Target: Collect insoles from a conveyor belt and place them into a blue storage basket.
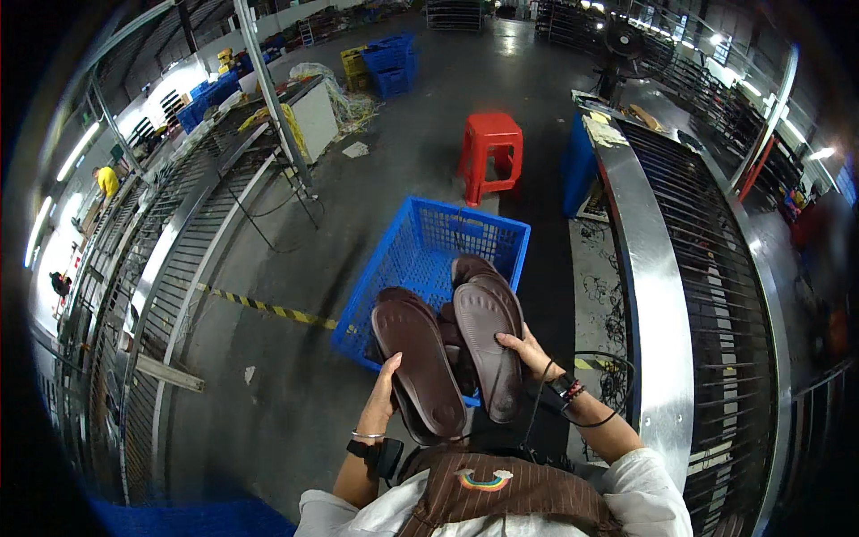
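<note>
In front of me, over the near part of a blue plastic crate [519, 246], I hold several dark brown sandals with their outsoles showing. My left hand [382, 394] grips the left sandals [420, 367] along their outer edge, the thumb lying against the side. My right hand [530, 351] is closed on the right sandals [484, 331], its thumb pressed over the edge of the top outsole. More dark straps or uppers show between the two bunches. The crate's far inside looks bare, while its near part is hidden by the sandals.
A red stool [490, 148] stands just beyond the crate. Along the right runs a metal-edged roller conveyor [716, 313], with another roller line [192, 237] at the left. Stacked blue crates [390, 64] stand farther back. A person in yellow [106, 182] is at the far left.
</note>
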Available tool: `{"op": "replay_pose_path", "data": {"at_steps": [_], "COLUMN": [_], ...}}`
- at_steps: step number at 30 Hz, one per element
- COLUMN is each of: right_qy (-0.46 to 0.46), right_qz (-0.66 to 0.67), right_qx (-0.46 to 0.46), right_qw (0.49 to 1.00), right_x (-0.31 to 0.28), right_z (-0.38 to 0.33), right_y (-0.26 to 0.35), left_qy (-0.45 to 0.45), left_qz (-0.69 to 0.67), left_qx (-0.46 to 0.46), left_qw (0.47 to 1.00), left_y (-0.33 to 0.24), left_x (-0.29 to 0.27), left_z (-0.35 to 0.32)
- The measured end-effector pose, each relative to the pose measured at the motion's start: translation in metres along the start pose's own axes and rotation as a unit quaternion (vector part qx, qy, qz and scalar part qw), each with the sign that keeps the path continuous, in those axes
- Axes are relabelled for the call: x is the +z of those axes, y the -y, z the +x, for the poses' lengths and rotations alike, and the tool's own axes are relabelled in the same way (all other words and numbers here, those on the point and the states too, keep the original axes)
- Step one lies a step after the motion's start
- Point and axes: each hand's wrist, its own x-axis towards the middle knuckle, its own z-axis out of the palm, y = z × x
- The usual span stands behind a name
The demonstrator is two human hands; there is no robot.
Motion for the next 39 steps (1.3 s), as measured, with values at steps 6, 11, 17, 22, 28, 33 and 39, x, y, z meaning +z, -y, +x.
{"op": "replay_pose_path", "data": {"at_steps": [6,11,17,22,28,33,39], "right_qy": [0.123,0.163,0.205,0.103,0.109,0.211,0.287], "right_qz": [-0.044,-0.115,-0.053,-0.089,-0.281,-0.412,-0.456], "right_qx": [0.041,0.157,0.115,0.167,0.182,0.173,0.216], "right_qw": [0.991,0.967,0.971,0.976,0.936,0.870,0.814], "right_x": [0.016,-0.007,-0.071,-0.152,-0.216,-0.237,-0.269], "right_z": [0.073,0.148,0.312,0.457,0.610,0.703,0.748], "right_y": [-0.029,-0.032,-0.015,-0.012,-0.083,-0.215,-0.373], "left_qy": [-0.007,-0.050,-0.128,-0.219,-0.302,-0.399,-0.333], "left_qz": [-0.086,-0.043,-0.081,-0.224,-0.179,-0.193,-0.162], "left_qx": [-0.032,0.003,0.048,0.020,-0.021,-0.091,-0.128], "left_qw": [0.996,0.998,0.987,0.950,0.936,0.892,0.920], "left_y": [0.006,0.019,-0.002,-0.009,0.048,0.147,0.219], "left_x": [-0.017,-0.016,0.038,0.065,0.042,-0.021,-0.064], "left_z": [0.045,0.084,0.227,0.307,0.387,0.446,0.506]}}
